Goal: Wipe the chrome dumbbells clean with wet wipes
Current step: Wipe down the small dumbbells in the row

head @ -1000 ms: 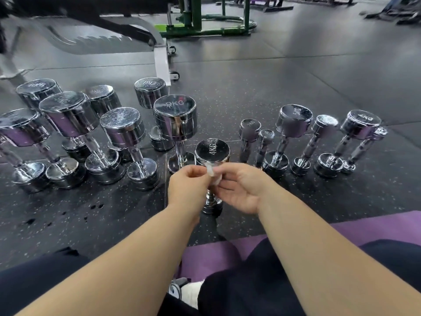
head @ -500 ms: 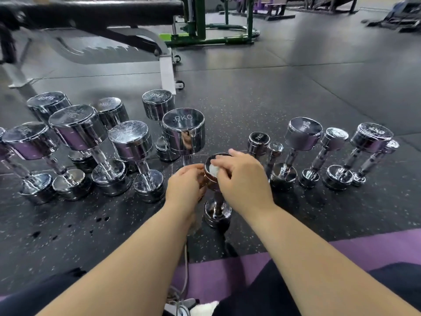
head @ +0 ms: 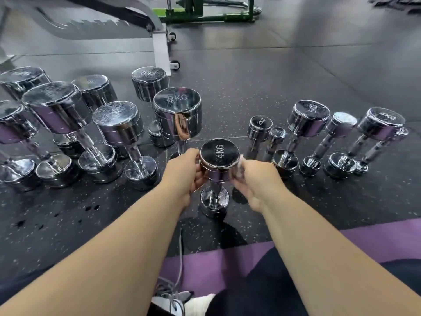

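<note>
Work is at the upright 4KG dumbbell [head: 219,153] on the floor [head: 250,87]: left grip [head: 182,171] clasps its top head, right grip [head: 255,181] pinches a wet wipe [head: 238,171] against it. Handle [head: 215,185] and neighbouring dumbbells [head: 177,115] seemingly remain.

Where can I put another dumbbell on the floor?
Bare floor lies between the small dumbbells and the purple mat, and in front of the big dumbbells, left of the left arm. Around the 4KG dumbbell it is crowded.
</note>
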A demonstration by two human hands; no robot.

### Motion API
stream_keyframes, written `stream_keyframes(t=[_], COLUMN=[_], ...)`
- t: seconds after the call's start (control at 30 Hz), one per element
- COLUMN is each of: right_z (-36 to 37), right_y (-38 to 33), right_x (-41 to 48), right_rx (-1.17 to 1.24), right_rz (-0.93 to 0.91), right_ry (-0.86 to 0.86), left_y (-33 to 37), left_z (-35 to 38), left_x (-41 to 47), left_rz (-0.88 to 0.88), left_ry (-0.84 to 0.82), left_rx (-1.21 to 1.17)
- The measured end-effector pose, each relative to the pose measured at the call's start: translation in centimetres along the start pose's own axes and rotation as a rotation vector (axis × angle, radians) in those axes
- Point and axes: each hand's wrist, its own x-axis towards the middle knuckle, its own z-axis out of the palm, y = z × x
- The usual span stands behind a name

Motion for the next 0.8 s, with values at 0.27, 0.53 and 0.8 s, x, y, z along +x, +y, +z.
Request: stream_keyframes(t=[0.27, 0.53, 0.8], right_z=[0.6, 0.8, 0.2], right_y=[0.8, 1.6, 0.7], right_x=[-0.2, -1.4, -1.8], right_rx=[0.366, 0.278, -0.018], right_rz=[0.244, 0.220, 0.111], right_ry=[-0.063, -0.150, -0.023], left_y=[-0.2, -1.4, -0.4], left_z=[0.4, -0.6, -0.8], left_x=[0.4, -0.4, -0.7], left_rz=[0.016, -0.290, -0.275], left_ry=[0.014, -0.108, -0.069], left_rx=[0.055, 0.082, -0.036])
